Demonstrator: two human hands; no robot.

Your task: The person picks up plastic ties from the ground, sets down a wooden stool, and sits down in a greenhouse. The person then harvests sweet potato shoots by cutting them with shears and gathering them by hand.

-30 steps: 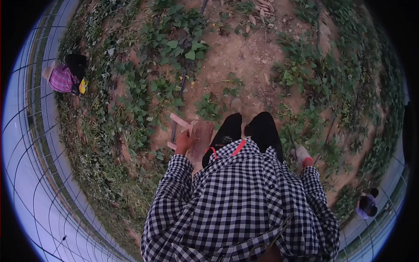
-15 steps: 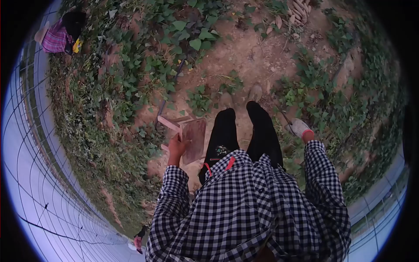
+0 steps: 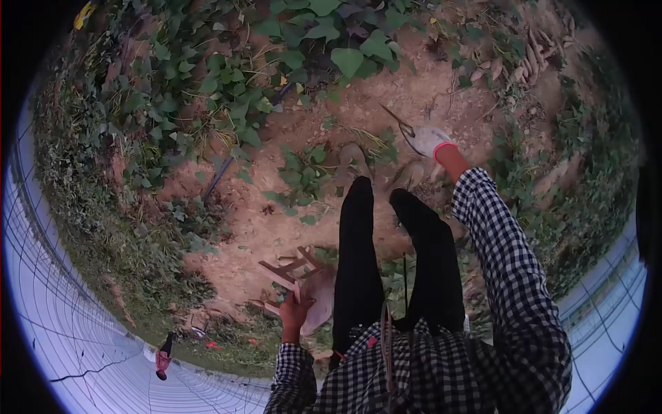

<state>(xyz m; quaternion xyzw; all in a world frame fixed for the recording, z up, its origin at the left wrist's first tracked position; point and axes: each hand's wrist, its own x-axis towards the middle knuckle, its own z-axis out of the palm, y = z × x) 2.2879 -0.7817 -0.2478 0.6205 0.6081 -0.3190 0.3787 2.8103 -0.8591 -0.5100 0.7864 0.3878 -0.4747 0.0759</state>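
Observation:
My left hand (image 3: 294, 314), bare, is closed around the edge of a small wooden stool (image 3: 320, 295). The stool is tipped on its side next to my left leg, legs pointing away from me. A light glove with a red cuff covers my right hand (image 3: 429, 140), which is closed on what looks like a pair of scissors (image 3: 398, 119). Their narrow dark blades point forward and left, over bare soil just beyond my feet. Near my left shoe (image 3: 353, 159) grows a small clump of green vines (image 3: 303, 169).
Dug-up sweet potatoes (image 3: 529, 63) lie in a heap at the upper right. Leafy vines (image 3: 348, 61) cover the ground ahead and on both sides. A dark hose (image 3: 219, 178) runs through the plants at left. Far off at lower left is another person (image 3: 163, 355).
My right hand has swung forward and inward with the scissors, from beside my right leg to ahead of my feet. The stool in my left hand has come back closer to my body.

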